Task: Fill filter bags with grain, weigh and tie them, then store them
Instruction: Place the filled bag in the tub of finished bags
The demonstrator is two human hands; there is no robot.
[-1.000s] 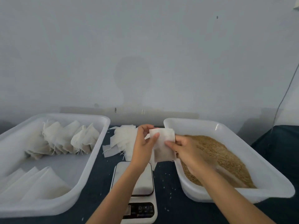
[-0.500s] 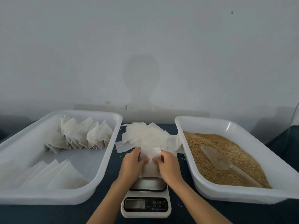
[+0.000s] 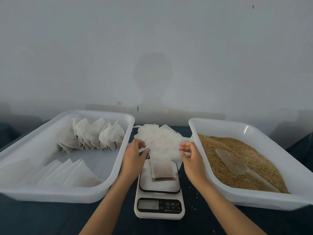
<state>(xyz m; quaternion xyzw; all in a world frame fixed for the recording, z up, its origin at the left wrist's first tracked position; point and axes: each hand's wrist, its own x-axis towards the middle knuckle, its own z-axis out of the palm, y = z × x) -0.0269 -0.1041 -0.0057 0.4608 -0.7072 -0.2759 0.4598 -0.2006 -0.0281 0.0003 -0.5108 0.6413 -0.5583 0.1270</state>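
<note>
A small rectangular filter bag (image 3: 163, 170), soft white mesh with a brownish fill showing through, lies flat on the smooth platform of a white digital scale (image 3: 159, 199) at near centre of the dark counter (image 3: 50, 217). The scale's grey display shows digits too faint to read with certainty.

The left hand (image 3: 134, 158) hovers just left of the bag, fingers loosely curved and released, holding nothing. The right hand (image 3: 191, 155) hovers just right of it, fingers likewise relaxed and grasping nothing. Neither hand touches the bag.

Beyond the scale, a loose pile of flat, thin empty bags (image 3: 159, 139) lies on the counter, its sheets overlapping and translucent.

To the right stands a white rectangular plastic tray (image 3: 254, 200) with rounded corners, holding granular tan grain (image 3: 228, 146). A clear plastic scoop (image 3: 237, 165) lies half sunk in the grain, handle pointing to the near right.

To the left stands a matching tray (image 3: 50, 195). At its far end sits a row of filled, tied bags (image 3: 94, 134), puckered at the top with strings hanging. At its near end lie several flat white pouches (image 3: 67, 173), fanned and overlapping.

A few stray grains (image 3: 194, 208) are scattered on the counter beside the scale.
</note>
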